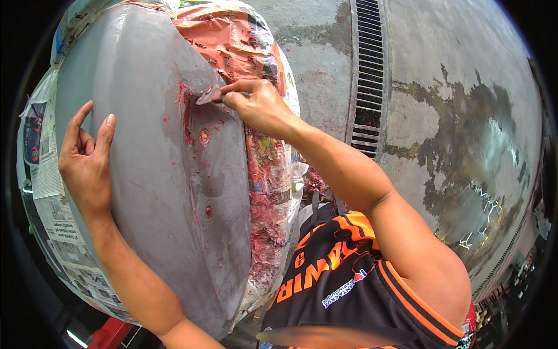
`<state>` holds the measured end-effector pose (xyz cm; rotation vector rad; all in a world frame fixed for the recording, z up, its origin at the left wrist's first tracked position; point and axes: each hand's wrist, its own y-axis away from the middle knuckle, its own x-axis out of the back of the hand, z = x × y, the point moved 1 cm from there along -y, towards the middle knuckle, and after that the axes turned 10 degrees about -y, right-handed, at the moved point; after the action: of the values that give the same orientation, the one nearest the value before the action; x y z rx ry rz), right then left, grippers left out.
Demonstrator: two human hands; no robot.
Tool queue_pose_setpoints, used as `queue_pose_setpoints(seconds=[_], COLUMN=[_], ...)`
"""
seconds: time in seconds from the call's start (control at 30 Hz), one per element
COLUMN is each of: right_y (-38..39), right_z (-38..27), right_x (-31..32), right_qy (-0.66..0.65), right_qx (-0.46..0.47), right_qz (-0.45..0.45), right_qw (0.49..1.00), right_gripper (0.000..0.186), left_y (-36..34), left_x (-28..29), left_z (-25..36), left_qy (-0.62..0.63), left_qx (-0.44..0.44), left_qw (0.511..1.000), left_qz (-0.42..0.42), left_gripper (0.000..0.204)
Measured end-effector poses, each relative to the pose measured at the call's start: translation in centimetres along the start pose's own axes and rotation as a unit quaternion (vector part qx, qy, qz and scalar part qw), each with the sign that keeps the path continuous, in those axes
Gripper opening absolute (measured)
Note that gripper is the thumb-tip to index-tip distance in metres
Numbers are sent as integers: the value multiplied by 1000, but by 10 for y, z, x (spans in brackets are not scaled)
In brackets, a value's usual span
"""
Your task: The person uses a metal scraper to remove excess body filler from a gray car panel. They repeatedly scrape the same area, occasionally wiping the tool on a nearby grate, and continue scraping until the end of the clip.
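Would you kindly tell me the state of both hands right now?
Left hand: open, holding nothing.
Right hand: closed on a flat scraper over the grey panel.

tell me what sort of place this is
Probably a body-repair workshop: a grey curved panel edged with newspaper, reddish flakes beside it, and a drain grate in the concrete floor.

The curved, matte-grey body panel [152, 157] stretches from the upper left to the lower centre of the frame, scuffed and pocked along its crease. Red putty [187, 110] streaks and dots that crease above centre. Just right of the streak, a small, red-smeared putty spreader [207, 95] is tilted over the surface.
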<state>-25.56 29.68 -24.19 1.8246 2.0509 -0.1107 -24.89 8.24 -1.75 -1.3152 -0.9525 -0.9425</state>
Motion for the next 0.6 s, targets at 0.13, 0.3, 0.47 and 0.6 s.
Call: queue_pose_setpoints(seconds=[0.13,0.3,0.47,0.6], right_y=[-4,-4,11,0], right_z=[-6,-2,1,-10], right_x=[1,-2,4,-1], right_qy=[-3,48,-9,9], right_qx=[-4,24,-2,16], right_qz=[28,16,9,29], right_qw=[1000,998,1000,999], right_gripper=[31,32,35,37], left_y=[1,0,-1,1], left_x=[1,0,0,-1], left_z=[1,0,0,0], left_qy=[-6,-6,7,-5], left_qx=[-7,-4,-20,-9], left_qw=[1000,1000,1000,1000], left_qz=[3,0,9,0], left_gripper=[39,40,40,40])
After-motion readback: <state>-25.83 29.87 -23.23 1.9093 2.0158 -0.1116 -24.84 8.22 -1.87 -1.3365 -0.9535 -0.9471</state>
